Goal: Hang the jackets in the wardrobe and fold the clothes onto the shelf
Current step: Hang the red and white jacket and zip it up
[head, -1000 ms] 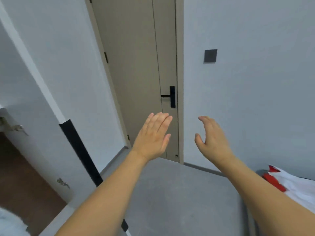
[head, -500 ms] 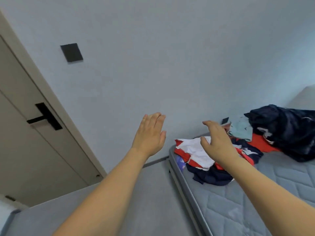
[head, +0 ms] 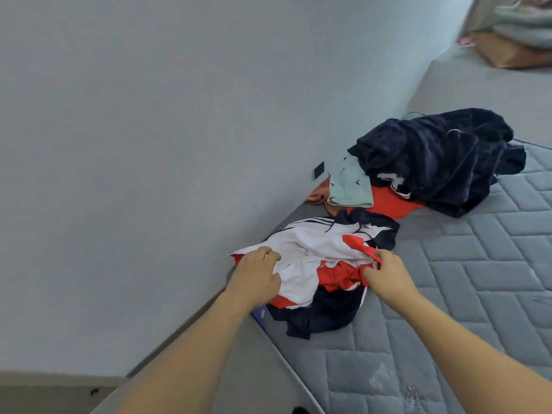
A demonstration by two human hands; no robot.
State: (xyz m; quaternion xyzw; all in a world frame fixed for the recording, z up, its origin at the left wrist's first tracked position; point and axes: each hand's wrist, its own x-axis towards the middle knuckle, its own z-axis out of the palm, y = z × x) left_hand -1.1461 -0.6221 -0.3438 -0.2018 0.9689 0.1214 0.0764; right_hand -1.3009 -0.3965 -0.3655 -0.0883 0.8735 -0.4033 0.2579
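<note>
— Grey quilted mattress (head: 466,282) runs against the wall (head: 149,144), and the clothes sit on it in two heaps. Which one is being worked on?

— The nearer one, at centre frame. A white, red and navy jacket (head: 316,249) lies on top of dark navy clothes (head: 322,318). Both hands are already on it.

— How do the hands sit?

— The left hand (head: 257,277) is at the jacket's left edge, by the wall side, fingers curled over the white cloth with the thumb under a fold. The right hand (head: 385,271) is at the right edge, pinching a red strip of it between thumb and fingers. So each hand is clamped on the same garment.

— And the jacket's long line?

— It runs left to right across the frame, from one hand to the other, with the bulk just beyond the fingertips, toward the upper part of the picture. Neither hand is nearer; they flank it evenly. I'd judge a lift straight up and back toward the person would spread it between them.

— Anything likely to come along?

— Perhaps the red cloth (head: 337,277) bunched between the hands; I can't tell whether it belongs to the jacket or lies loose under it.

— The other heap?

— Up and to the right, well apart from the hands: a dark fleece (head: 439,162), a pale blue piece (head: 348,186) and an orange-red one (head: 391,204).
</note>
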